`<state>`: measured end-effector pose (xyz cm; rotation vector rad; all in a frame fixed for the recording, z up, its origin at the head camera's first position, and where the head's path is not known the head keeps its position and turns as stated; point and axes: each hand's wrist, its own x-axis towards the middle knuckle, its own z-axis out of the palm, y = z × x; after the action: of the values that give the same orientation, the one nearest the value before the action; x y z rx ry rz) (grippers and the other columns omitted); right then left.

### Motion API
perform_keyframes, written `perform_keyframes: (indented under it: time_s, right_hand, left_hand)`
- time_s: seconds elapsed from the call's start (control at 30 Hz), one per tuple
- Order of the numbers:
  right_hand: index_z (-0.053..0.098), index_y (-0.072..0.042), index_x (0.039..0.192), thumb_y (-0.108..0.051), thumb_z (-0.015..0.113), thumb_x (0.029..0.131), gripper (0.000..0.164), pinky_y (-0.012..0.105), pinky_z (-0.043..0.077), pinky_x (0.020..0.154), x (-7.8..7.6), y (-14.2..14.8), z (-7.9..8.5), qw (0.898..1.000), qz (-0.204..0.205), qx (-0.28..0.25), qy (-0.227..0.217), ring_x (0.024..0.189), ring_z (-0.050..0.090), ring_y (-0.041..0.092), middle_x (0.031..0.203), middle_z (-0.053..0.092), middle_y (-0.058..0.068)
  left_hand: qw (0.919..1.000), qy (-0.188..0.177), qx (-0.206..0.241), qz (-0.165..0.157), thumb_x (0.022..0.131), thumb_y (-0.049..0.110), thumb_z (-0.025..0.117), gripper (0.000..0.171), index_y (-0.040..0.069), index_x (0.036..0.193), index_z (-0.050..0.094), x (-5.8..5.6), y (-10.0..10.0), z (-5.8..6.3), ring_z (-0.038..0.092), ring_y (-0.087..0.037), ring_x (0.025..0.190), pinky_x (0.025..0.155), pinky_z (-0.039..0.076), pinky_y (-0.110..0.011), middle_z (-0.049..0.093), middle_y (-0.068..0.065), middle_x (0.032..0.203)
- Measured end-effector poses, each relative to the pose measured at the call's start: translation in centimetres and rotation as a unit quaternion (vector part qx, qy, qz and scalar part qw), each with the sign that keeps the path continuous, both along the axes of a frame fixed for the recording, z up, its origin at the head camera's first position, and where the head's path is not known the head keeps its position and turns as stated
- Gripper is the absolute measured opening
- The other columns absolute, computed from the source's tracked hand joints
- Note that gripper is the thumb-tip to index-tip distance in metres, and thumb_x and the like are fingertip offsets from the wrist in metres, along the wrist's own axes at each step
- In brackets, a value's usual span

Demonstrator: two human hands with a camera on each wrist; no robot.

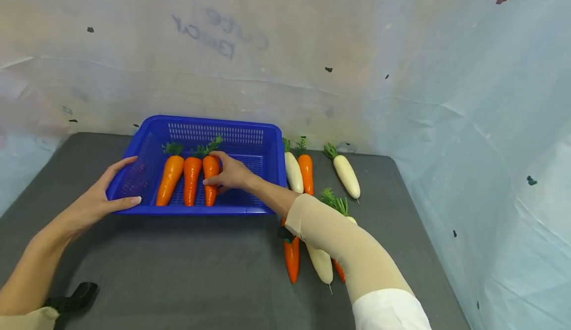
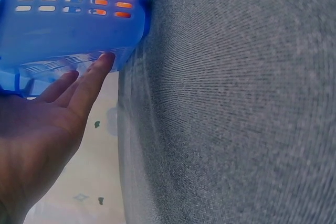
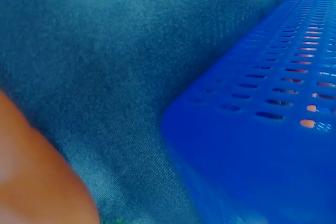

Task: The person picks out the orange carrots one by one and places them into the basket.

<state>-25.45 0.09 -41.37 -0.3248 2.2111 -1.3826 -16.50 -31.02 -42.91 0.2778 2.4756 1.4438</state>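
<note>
Right hand (image 1: pixel 231 172) pinches the rightmost carrot (image 1: pixel 209 167) inside the basket (image 1: pixel 178 210), left of frame centre; left hand (image 1: pixel 95 198), fingers spread, touches the basket's left end, so a sideways knock could shift it.

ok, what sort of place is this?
Probably a makeshift filming or test booth, not a working kitchen: a pale sheet with faint reversed writing hangs behind a dark grey table, and glossy carrots, possibly plastic, lie in a blue basket.
</note>
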Motion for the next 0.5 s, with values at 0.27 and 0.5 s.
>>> perform_keyframes:
  time_s: [0.27,0.5]
  right_hand:
    - [0.034,-0.015,0.154,-0.004,0.079,0.083,0.085,0.045,0.060,0.073,-0.18,-0.57,-0.24,0.999,0.013,-0.024,-0.021,0.085,0.068,0.023,0.124,0.058,0.021]
    - [0.032,-0.016,0.156,0.002,0.078,0.082,0.089,0.045,0.060,0.077,-0.28,-0.15,-0.29,0.998,0.024,-0.039,-0.039,0.094,0.068,0.027,0.126,0.058,0.024]
  left_hand:
    - [0.9999,0.010,-0.013,0.002,0.100,0.017,0.060,0.090,0.045,0.156,-0.005,0.09,-0.48,0.21,0.031,-0.057,0.124,0.079,0.051,-0.025,0.000,-0.034,0.158]
    - [0.9999,0.011,-0.007,-0.003,0.100,0.015,0.059,0.090,0.042,0.157,-0.006,-0.29,-0.08,-0.08,0.032,-0.057,0.122,0.083,0.053,-0.031,0.001,-0.036,0.157]
